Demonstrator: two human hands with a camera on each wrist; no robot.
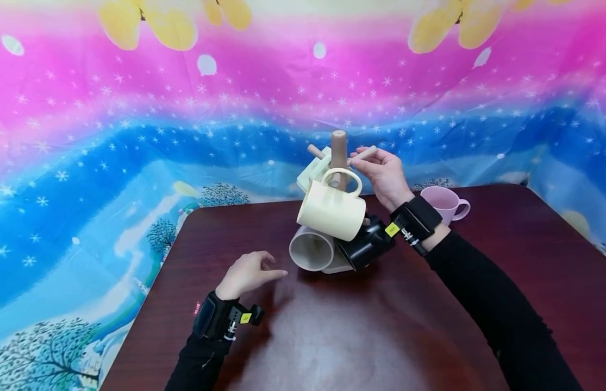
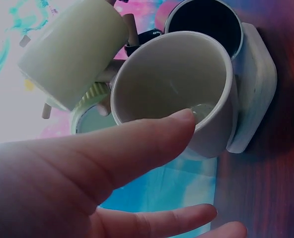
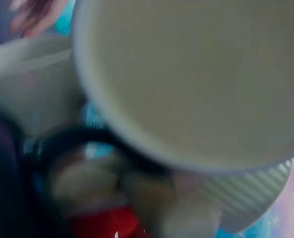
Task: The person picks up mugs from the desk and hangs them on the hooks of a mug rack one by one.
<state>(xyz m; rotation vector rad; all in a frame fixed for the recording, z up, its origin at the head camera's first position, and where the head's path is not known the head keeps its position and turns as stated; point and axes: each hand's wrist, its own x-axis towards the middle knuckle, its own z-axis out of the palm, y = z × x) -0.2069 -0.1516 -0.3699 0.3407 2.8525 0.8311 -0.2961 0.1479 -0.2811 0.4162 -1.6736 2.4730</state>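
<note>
A wooden mug tree (image 1: 339, 145) stands on the table, hung with several mugs. Up near its top, my right hand (image 1: 385, 176) pinches one of the upper pegs (image 1: 365, 154) between thumb and fingers. A cream mug (image 1: 332, 210) hangs in front of the post; its bottom fills much of the right wrist view. Behind it is a pale green mug (image 1: 310, 175), ribbed in the wrist views. Lower down hang a whitish mug (image 2: 174, 74), mouth outward, and a black mug (image 1: 365, 245). My left hand (image 1: 246, 276) holds nothing, fingers spread, just left of the whitish mug.
A pink mug (image 1: 442, 202) stands upright at the back right of the table, partly behind my right wrist. The dark red-brown table (image 1: 332, 336) ends at a patterned cloth backdrop (image 1: 263, 98) close behind the mug tree.
</note>
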